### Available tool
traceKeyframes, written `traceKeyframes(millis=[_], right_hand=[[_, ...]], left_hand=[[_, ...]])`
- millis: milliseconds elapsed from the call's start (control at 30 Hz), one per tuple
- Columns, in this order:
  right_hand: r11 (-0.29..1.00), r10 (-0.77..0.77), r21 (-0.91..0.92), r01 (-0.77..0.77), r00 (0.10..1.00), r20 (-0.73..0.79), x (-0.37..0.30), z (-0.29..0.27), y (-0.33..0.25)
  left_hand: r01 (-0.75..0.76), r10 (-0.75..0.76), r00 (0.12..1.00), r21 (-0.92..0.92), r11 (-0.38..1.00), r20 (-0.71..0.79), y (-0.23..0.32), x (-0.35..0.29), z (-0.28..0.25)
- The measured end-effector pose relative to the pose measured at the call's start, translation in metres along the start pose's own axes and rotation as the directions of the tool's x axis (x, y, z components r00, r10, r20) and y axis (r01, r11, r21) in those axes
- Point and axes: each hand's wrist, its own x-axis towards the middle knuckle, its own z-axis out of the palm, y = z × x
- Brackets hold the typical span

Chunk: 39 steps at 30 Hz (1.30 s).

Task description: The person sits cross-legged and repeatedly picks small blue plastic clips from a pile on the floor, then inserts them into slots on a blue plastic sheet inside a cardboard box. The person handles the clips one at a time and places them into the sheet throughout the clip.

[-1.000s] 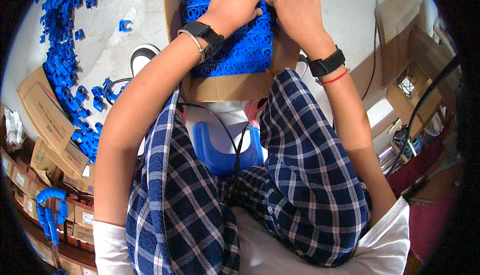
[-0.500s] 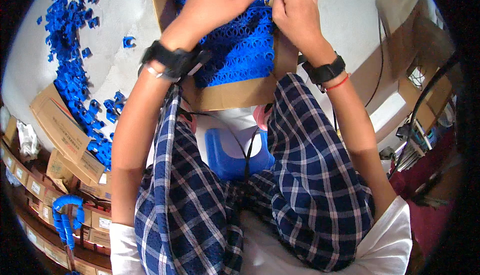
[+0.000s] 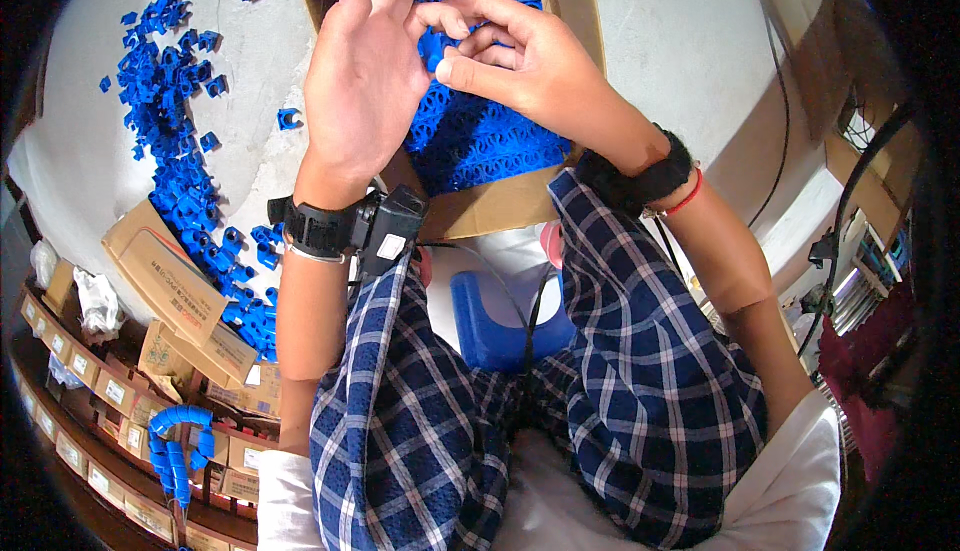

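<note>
My left hand [image 3: 365, 86] is raised over the near left part of a cardboard box [image 3: 500, 206], palm showing, its thumb and fingers apart. Against its palm edge is a blue plastic pipe clip [image 3: 432, 48], partly hidden by fingers. My right hand [image 3: 530, 61] reaches in from the right with curled fingers, its thumb and fingertips closed around that clip. Beneath both hands, rows of blue pipe clips [image 3: 490, 146] fill the box, packed side by side. The far rows are partly covered by my hands.
Loose blue clips [image 3: 165, 111] lie in a long heap on the pale floor at left. Flattened cardboard [image 3: 165, 271] rests beside them, above shelved small boxes [image 3: 120, 391]. A blue plastic stool [image 3: 480, 336] shows between my knees. A black cable [image 3: 780, 101] runs along the right.
Both hands have drawn back from the far part of the box toward me. My left hand has turned palm up and spread its fingers. The whole view has shifted slightly.
</note>
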Motion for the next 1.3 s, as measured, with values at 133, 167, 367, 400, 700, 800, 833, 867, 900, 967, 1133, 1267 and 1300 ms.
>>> traceKeyframes(millis=[133, 167, 367, 400, 700, 800, 833, 867, 900, 967, 1133, 1267, 1300], right_hand=[[0.996, -0.049, 0.072, 0.051, 0.998, -0.027, 0.002, 0.004, 0.003], [0.995, -0.056, 0.086, 0.059, 0.998, -0.041, 0.001, 0.005, 0.003], [0.986, -0.008, 0.165, 0.016, 0.999, -0.049, -0.003, 0.013, 0.002], [0.987, 0.032, 0.16, -0.021, 0.997, -0.064, -0.006, 0.014, 0.002], [0.997, 0.076, 0.012, -0.075, 0.993, -0.094, -0.035, 0.003, 0.026], [0.981, 0.178, -0.037, -0.19, 0.961, -0.211, -0.045, -0.002, 0.039], [0.986, 0.144, -0.051, -0.158, 0.967, -0.211, -0.047, -0.004, 0.042], [0.974, 0.183, -0.087, -0.21, 0.952, -0.247, -0.048, -0.005, 0.044], [0.978, 0.173, -0.077, -0.195, 0.958, -0.227, -0.048, -0.006, 0.046], [0.967, 0.214, -0.08, -0.24, 0.946, -0.243, -0.047, -0.006, 0.048], [0.971, 0.21, -0.072, -0.226, 0.96, -0.184, -0.031, -0.001, 0.051], [0.926, -0.021, -0.371, -0.071, 0.97, -0.24, -0.01, 0.007, 0.058], [0.88, -0.099, -0.474, -0.027, 0.966, -0.239, -0.007, 0.01, 0.059]], left_hand=[[-0.045, 0.043, 0.999, 0.08, 0.996, 0.028, 0.002, -0.005, 0.007], [-0.036, 0.032, 0.999, 0.121, 0.992, 0.035, 0.002, -0.007, 0.009], [-0.039, 0.037, 0.999, 0.354, 0.935, 0.013, 0.004, -0.018, 0.018], [-0.036, 0.03, 0.999, 0.374, 0.927, 0.02, 0.003, -0.02, 0.02], [0.103, 0.11, 0.963, 0.714, 0.693, -0.245, 0.001, -0.048, 0.012], [0.273, 0.201, 0.936, 0.956, 0.106, -0.29, -0.018, -0.066, 0.008], [0.226, 0.187, 0.959, 0.972, -0.06, -0.212, -0.029, -0.068, 0.008], [0.143, 0.101, 0.987, 0.975, -0.168, -0.127, -0.039, -0.072, 0.008], [0.106, 0.074, 0.993, 0.964, -0.243, -0.091, -0.051, -0.076, 0.008], [0.069, -0.009, 0.997, 0.936, -0.345, -0.077, -0.066, -0.083, 0.006], [-0.022, -0.057, 0.998, 0.931, -0.364, 0.001, -0.075, -0.09, 0.003], [-0.09, -0.027, 0.996, 0.941, -0.326, 0.086, -0.077, -0.091, 0.007], [-0.146, -0.029, 0.989, 0.906, -0.398, 0.146, -0.078, -0.094, 0.007]])
